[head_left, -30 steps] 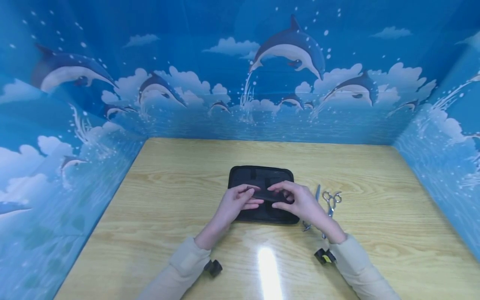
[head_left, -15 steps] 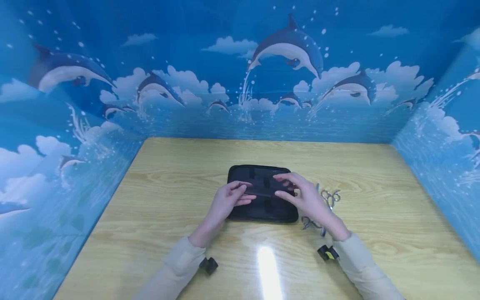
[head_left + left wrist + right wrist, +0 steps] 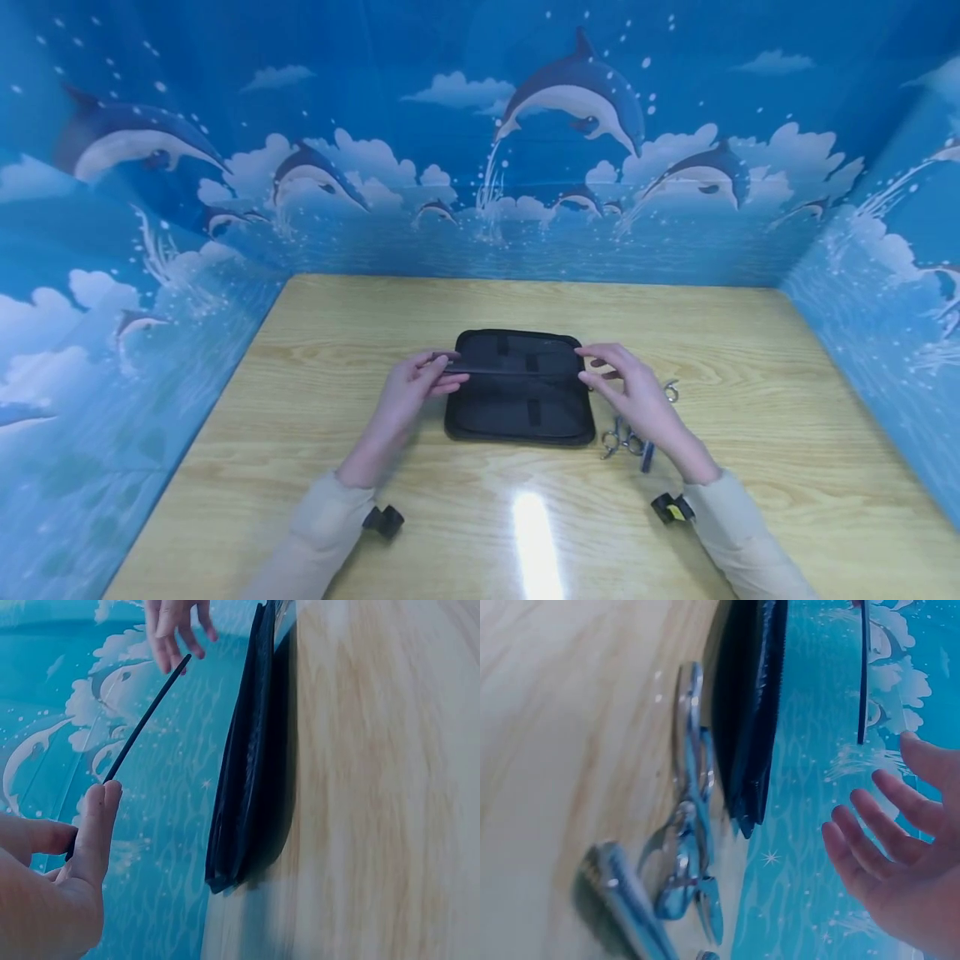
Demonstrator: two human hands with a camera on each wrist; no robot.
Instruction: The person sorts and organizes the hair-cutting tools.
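Observation:
My left hand (image 3: 405, 396) pinches one end of a long, thin, black comb-like strip (image 3: 146, 724) between thumb and fingers. Seen nearly edge-on, the strip stretches right above an unzipped black case (image 3: 517, 412), which lies flat with elastic loops inside. Its far end points toward my right hand (image 3: 637, 396), whose fingers are spread and loosely bent. In the right wrist view a gap shows between that end and the right hand (image 3: 907, 840), which holds nothing. Metal hair scissors (image 3: 694, 847) lie beside the case, partly hidden under the right hand in the head view.
The case and scissors rest on a wood-grain table (image 3: 337, 333). Blue dolphin-printed walls (image 3: 450, 167) border its back and sides. A bright light reflection (image 3: 536, 542) lies near the front. Each wrist carries a small black camera mount (image 3: 384, 522).
My left hand has moved left with the black comb-like strip, off the case's middle. My right hand has let go of the strip and shifted right, uncovering more of the case.

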